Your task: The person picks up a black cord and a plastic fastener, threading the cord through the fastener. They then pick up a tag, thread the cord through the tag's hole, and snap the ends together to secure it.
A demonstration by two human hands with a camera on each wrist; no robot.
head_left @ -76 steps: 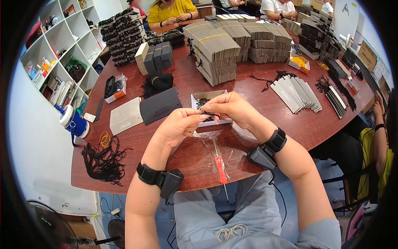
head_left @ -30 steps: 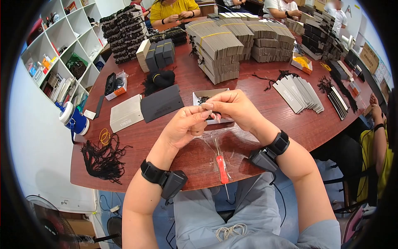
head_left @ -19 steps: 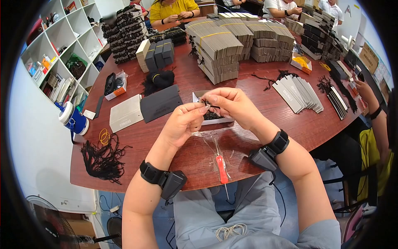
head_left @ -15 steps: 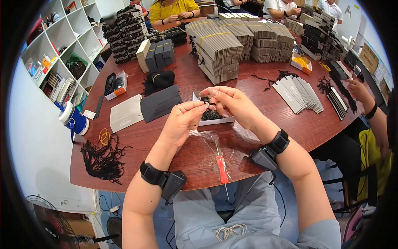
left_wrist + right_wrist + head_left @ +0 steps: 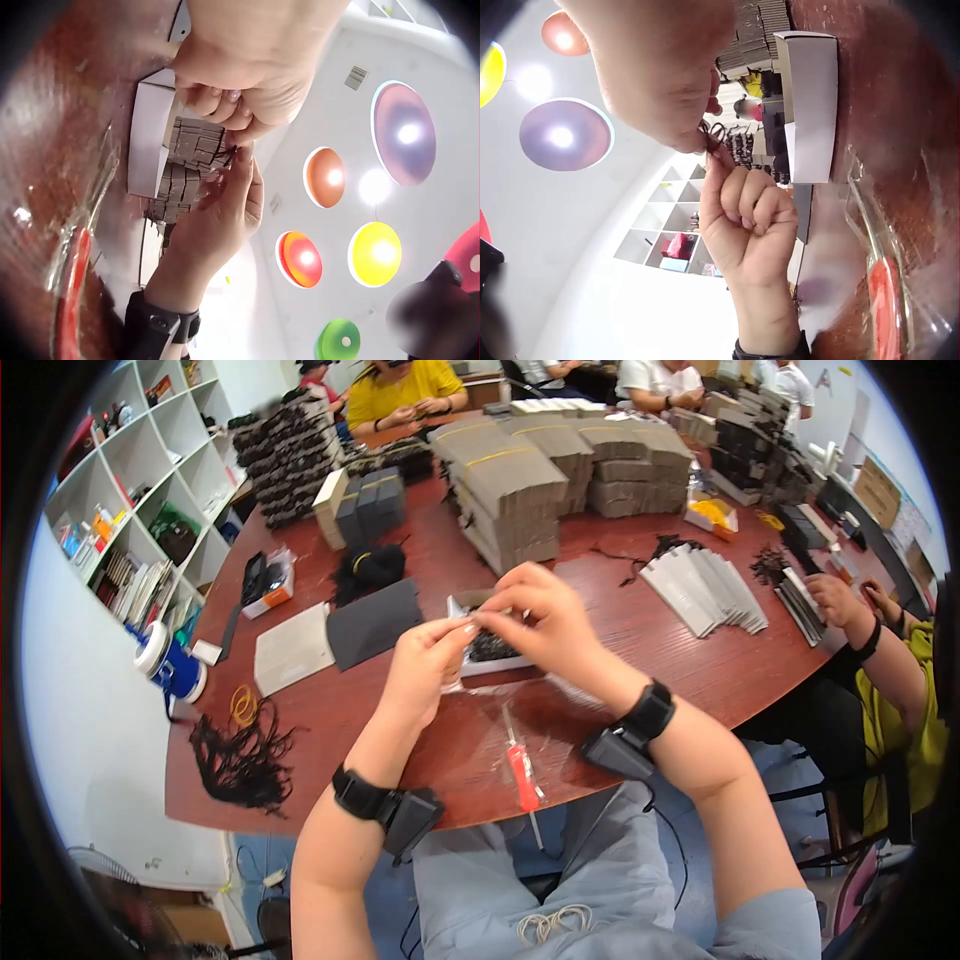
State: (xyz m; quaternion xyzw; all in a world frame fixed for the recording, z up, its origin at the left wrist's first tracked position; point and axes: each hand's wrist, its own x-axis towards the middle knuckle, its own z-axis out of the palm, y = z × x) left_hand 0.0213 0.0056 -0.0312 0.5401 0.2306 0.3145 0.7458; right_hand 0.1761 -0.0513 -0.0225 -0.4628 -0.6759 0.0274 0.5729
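Note:
Just above a small white box (image 5: 487, 666), my two hands meet fingertip to fingertip. A thin black cord (image 5: 718, 132) shows small loops between them in the right wrist view. My left hand (image 5: 418, 663) pinches it between thumb and forefinger, the other fingers curled into the palm. From the other side my right hand (image 5: 545, 622) pinches the same cord, its wrist arched higher. In the head view the fingers mostly hide the cord. Small black pieces (image 5: 490, 647) lie in the box below.
A red-handled screwdriver (image 5: 522, 775) lies on plastic film by the front edge. Black cords (image 5: 240, 760) lie at left, beside a grey card (image 5: 293, 648) and a dark card (image 5: 375, 623). Banded card stacks (image 5: 505, 485) stand behind; fanned grey tags (image 5: 700, 590) lie at right.
The fingertips stood slightly apart with a bit of black cord showing half a second ago; now they meet. The head view has shifted a little. A neighbour's hand at right has moved nearer the tags.

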